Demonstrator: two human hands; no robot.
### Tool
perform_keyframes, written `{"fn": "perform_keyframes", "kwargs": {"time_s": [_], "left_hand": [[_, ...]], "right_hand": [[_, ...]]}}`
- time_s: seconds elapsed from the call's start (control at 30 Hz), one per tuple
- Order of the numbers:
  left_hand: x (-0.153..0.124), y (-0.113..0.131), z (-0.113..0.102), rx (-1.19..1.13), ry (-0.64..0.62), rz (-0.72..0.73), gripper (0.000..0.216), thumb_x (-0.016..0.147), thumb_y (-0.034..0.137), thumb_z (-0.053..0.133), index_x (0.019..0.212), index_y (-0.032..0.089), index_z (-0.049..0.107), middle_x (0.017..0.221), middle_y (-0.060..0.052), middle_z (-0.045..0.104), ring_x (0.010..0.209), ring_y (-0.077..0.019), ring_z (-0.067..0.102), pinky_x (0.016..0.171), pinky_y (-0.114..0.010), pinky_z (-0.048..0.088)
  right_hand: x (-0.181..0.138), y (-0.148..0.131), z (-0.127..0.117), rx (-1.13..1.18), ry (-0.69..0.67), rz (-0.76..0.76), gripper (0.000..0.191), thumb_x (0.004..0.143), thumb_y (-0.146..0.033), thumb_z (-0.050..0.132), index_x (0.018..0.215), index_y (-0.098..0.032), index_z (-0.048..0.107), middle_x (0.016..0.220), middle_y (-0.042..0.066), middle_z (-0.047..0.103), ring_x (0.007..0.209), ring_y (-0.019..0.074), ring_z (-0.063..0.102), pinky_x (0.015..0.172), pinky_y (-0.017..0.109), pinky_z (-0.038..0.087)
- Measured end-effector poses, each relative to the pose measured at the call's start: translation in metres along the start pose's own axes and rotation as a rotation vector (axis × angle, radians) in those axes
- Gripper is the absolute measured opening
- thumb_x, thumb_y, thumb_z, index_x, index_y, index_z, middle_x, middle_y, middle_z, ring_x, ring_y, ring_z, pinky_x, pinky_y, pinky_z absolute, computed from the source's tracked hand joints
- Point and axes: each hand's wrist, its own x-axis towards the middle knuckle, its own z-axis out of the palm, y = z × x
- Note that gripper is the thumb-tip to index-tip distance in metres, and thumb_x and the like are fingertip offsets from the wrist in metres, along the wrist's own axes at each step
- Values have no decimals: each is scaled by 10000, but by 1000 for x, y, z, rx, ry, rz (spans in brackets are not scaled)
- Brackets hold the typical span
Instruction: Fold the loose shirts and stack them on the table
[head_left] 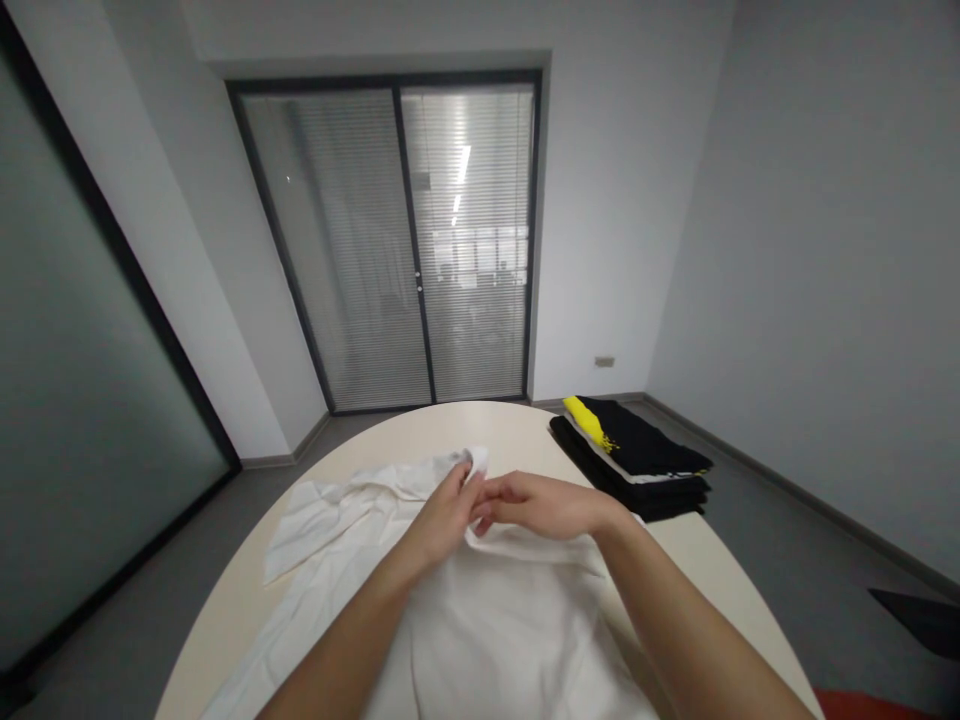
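Note:
A white shirt [495,630], by its look, is spread over the near part of the round table, with a sleeve [315,520] reaching out to the left. Its upper edge is raised in a small fold between my hands. My left hand [450,505] is closed on that fold, thumb and fingers pinching the cloth. Against it, my right hand [525,502] has its fingers bent and pressed to the same edge, the fingertips meeting the left hand. Part of the fabric under the fingers is hidden.
On the right side of the pale round table [480,420] lies a stack of folded dark clothes [637,450], with a yellow piece [589,420] on top. Beyond the table are a glass door with blinds [472,250] and white walls. A red object [855,705] shows at lower right.

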Motion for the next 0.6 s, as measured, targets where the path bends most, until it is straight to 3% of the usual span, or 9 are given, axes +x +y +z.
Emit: {"fn": "perform_keyframes", "kwargs": {"time_s": [0.07, 0.13, 0.23, 0.3, 0.37, 0.43, 0.5, 0.53, 0.6], "left_hand": [[4, -6, 2, 44, 55, 18, 361, 924, 513, 385, 871, 210, 574, 885, -68, 662, 903, -236, 627, 858, -343, 489], [6, -10, 2, 56, 85, 39, 353, 927, 489, 352, 820, 219, 553, 827, -51, 630, 842, -223, 604, 818, -334, 493], [4, -4, 1, 32, 137, 64, 350, 929, 462, 347, 812, 223, 574, 839, -53, 640, 874, -231, 596, 846, -337, 488], [-2, 7, -1, -11, 141, 91, 368, 937, 469, 357, 802, 222, 594, 850, -56, 651, 899, -238, 594, 867, -339, 481], [-9, 21, -5, -90, 71, 112, 387, 942, 511, 398, 816, 210, 606, 849, -54, 646, 872, -230, 587, 828, -330, 483], [-16, 33, -10, -191, -102, 105, 386, 911, 556, 512, 860, 185, 607, 832, -42, 624, 808, -206, 572, 746, -301, 475], [-23, 41, -17, -299, -324, 90, 411, 827, 548, 674, 936, 158, 604, 838, -30, 607, 777, -180, 562, 694, -264, 452], [-25, 43, -20, -351, -417, 91, 443, 785, 520, 740, 981, 149, 600, 858, -29, 607, 789, -174, 565, 695, -251, 445], [-30, 45, -28, -454, -518, 110, 474, 744, 460, 805, 1027, 148, 589, 886, -27, 610, 810, -161, 573, 701, -227, 438]], "right_hand": [[-1, 2, -2, 41, -26, 76, 247, 916, -243, 491, 1009, -135, 694, 988, 61, 721, 937, 151, 666, 877, 270, 494], [-2, 12, -9, 2, 36, 165, 234, 881, -167, 468, 953, -133, 688, 897, 50, 715, 843, 138, 668, 793, 253, 507], [-5, 34, -24, -179, 283, 212, 236, 836, -99, 446, 909, -131, 668, 816, 49, 695, 746, 135, 640, 732, 255, 501], [-9, 46, -32, -287, 454, 162, 302, 827, -90, 458, 1048, -138, 658, 962, 80, 707, 807, 144, 641, 788, 281, 507], [-12, 52, -36, -345, 501, 62, 494, 821, -97, 488, 1300, -187, 575, 1271, 111, 634, 1014, 165, 630, 914, 320, 491], [-14, 49, -35, -361, 415, -37, 691, 820, -132, 532, 1488, -264, 410, 1522, 98, 437, 1297, 200, 494, 1046, 371, 425], [-14, 40, -30, -347, 260, -96, 794, 810, -203, 616, 1543, -291, 326, 1624, 78, 269, 1464, 235, 288, 1127, 411, 344], [-12, 34, -27, -329, 176, -108, 810, 790, -243, 670, 1534, -280, 352, 1637, 80, 235, 1487, 253, 240, 1144, 415, 320], [-8, 24, -18, -282, 27, -120, 777, 721, -301, 768, 1445, -236, 495, 1603, 97, 308, 1445, 282, 320, 1134, 390, 334]]}}
